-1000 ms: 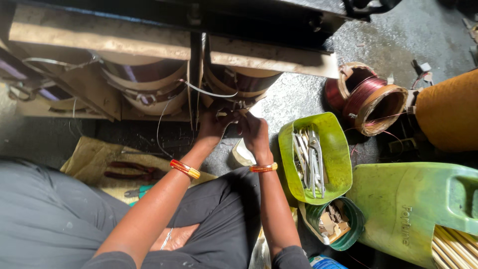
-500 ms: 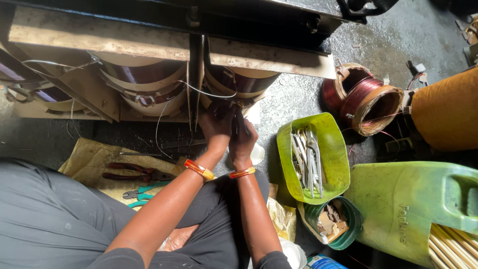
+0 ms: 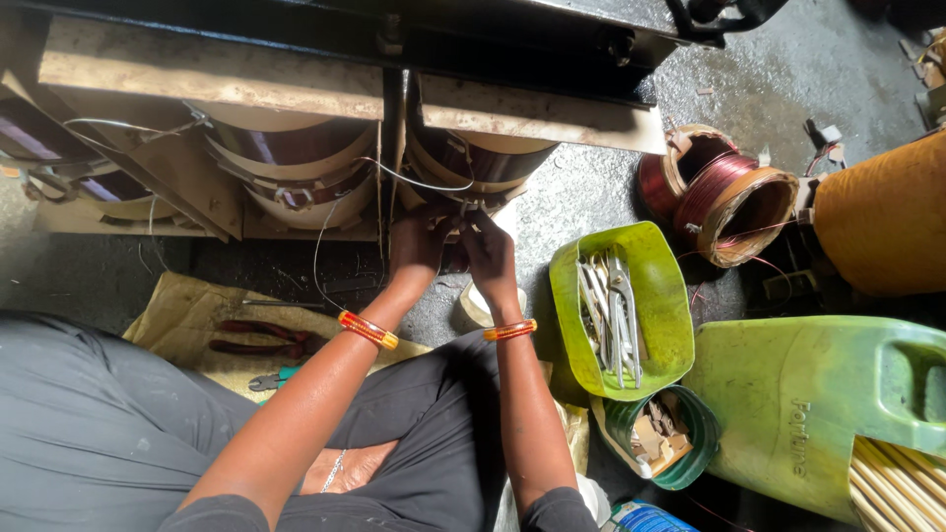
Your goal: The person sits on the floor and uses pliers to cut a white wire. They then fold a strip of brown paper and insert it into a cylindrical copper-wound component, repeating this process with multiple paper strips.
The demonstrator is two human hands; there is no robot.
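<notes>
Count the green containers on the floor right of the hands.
3: a light green tray holding metal strips beside the right hand, a small dark green tub below it, and a big cut-open green jerrycan at far right. More may sit off-frame.

1. The bangles [image 3: 368,330] on both wrists are orange with yellow and red bands.
2. The tray [image 3: 660,296] on the right is lime green, and its metal pieces [image 3: 611,315] are silver-grey.
3. The wire spool [image 3: 729,192] far right is reddish copper.
4. The pliers [image 3: 258,337] on the left have dark red handles.
5. The near trousers [image 3: 89,433] are plain grey.
</notes>
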